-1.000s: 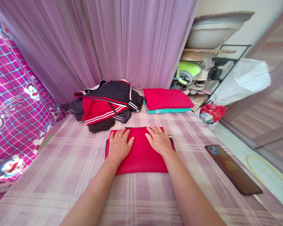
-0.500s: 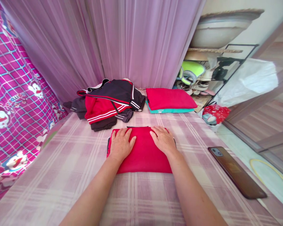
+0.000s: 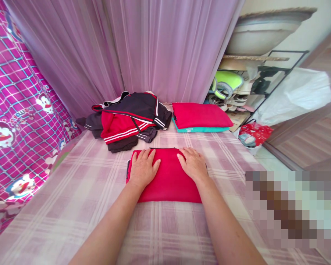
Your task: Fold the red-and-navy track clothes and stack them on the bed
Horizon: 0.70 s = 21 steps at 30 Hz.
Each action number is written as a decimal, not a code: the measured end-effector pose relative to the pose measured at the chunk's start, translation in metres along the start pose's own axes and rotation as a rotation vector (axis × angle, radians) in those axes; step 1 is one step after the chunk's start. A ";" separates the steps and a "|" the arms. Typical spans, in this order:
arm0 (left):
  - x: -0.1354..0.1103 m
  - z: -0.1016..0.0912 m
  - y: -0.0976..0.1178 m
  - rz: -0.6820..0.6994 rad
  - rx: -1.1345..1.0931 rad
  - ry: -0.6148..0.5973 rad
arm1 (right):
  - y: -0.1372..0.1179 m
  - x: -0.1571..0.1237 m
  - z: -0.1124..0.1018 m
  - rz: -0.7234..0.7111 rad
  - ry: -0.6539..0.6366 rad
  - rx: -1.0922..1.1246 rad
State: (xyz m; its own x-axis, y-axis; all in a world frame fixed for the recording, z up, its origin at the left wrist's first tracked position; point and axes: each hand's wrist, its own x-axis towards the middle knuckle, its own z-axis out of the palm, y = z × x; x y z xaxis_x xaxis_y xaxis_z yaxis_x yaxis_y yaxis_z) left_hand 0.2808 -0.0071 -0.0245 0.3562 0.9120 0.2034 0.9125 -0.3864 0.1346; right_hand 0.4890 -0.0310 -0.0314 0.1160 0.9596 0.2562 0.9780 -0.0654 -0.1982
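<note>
Folded red garment (image 3: 169, 184) flat beneath left grip (image 3: 143, 169), right grip (image 3: 193, 165); both spread wide, palms down.

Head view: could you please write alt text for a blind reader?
A person's left hand and right hand rest on a folded red garment on a plaid cloth. Behind lie a heap of dark and red clothes and, to its right, a folded red-and-turquoise stack.

The left hand (image 3: 143, 170) and the right hand (image 3: 193, 165) are bare, with tapering fingers (image 3: 152, 154) whose nails are too small to make out, and slim wrists (image 3: 136, 185) widening into bare, rounded forearms (image 3: 109, 220).
</note>
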 end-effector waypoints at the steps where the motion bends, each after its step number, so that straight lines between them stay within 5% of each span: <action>1: 0.000 0.000 0.000 0.001 0.005 -0.003 | 0.000 0.000 0.000 -0.001 -0.005 -0.003; 21: 0.002 0.004 -0.001 0.000 0.022 -0.032 | -0.003 0.000 -0.002 0.021 -0.027 -0.002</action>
State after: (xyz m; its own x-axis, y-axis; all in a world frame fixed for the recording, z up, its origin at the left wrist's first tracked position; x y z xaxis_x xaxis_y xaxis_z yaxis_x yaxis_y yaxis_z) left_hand 0.2815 -0.0044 -0.0276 0.3620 0.9161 0.1726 0.9166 -0.3835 0.1130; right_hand 0.4859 -0.0316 -0.0289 0.1317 0.9651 0.2265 0.9758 -0.0860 -0.2009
